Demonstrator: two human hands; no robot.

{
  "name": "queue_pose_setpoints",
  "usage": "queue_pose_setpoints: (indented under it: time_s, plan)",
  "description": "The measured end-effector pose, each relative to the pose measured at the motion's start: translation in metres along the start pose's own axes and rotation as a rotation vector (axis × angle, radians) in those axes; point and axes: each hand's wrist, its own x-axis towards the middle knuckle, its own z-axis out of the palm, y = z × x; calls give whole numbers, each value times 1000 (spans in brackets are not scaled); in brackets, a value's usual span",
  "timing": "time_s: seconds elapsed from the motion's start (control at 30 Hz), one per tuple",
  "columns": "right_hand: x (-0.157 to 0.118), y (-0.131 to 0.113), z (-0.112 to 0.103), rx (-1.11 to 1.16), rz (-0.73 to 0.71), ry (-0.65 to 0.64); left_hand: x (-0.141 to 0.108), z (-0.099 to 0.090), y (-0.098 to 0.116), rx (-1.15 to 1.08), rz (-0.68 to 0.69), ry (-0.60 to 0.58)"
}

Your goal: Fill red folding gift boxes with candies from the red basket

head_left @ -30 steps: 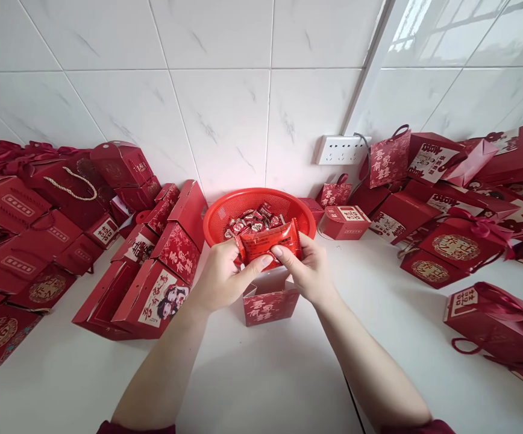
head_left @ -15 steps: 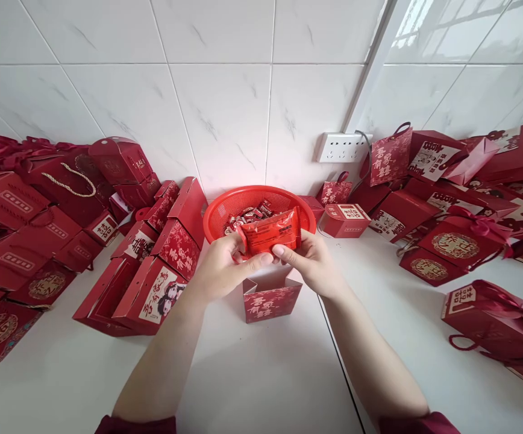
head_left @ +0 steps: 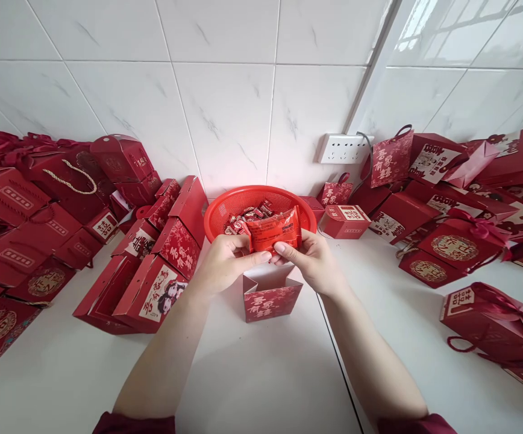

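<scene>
A shiny red snack packet is held up between both hands, one at each end. My left hand pinches its left end, and my right hand grips the right end with the thumb across the front. Just below stands a small red gift box with an open top and pale Chinese characters on its front. Behind the packet sits a red plastic basket holding small wrapped candies; the packet and hands hide part of it.
Red gift boxes crowd the left side, with taller open boxes nearer the middle. More boxes are heaped on the right. A white power strip is on the tiled wall, and a dark seam runs along the white table.
The packet has turned slightly in my hands, and my left fingers have shifted a little along its left end. The box and basket have stayed in place.
</scene>
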Motion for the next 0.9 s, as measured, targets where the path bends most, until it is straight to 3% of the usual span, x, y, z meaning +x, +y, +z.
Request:
queue_pose_setpoints:
  time_s: [0.13,0.3,0.63,0.77,0.9]
  plan:
    - [1,-1,1,60,13,-27,-1,-1,2,-19,18,-22]
    - [-1,-4,-1,-24,55,-41,-3,2,11,-128,60,-93]
    - [1,-2,-7,-76,193,-162,-9,0,9,154,6,9]
    - [-1,-1,-6,-56,143,-117,-10,3,10,259,13,44]
    - [-2,-4,-3,-59,60,-49,-7,8,7,135,8,46]
